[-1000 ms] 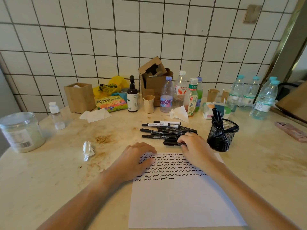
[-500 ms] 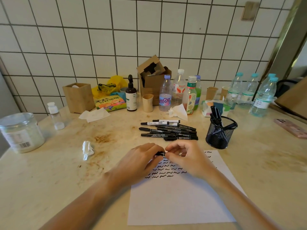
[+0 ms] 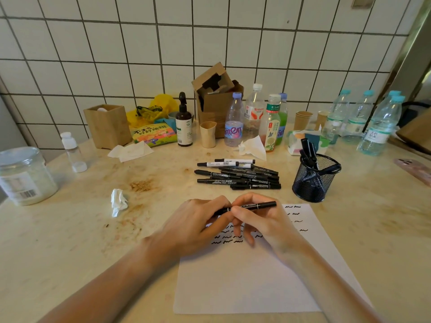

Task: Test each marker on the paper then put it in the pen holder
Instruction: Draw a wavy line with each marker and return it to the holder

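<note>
A black marker (image 3: 256,205) lies level between both hands above the top of the white paper (image 3: 251,283). My left hand (image 3: 198,224) grips its left end, where the cap is. My right hand (image 3: 263,220) pinches the barrel. The paper carries several rows of black squiggles, partly hidden by my hands. A pile of several black markers (image 3: 240,174) lies on the table behind my hands. To the right stands the black mesh pen holder (image 3: 313,183) with several markers in it.
Bottles (image 3: 234,120), a cardboard box (image 3: 215,99), paper cups and a wooden box (image 3: 107,125) line the back by the tiled wall. A plastic jar (image 3: 24,176) stands far left, a crumpled tissue (image 3: 119,201) left of my hands, a phone (image 3: 415,171) far right.
My right hand took a marker from the pile and brought it back over the paper. My left hand left the sheet and took hold of the marker's left end.
</note>
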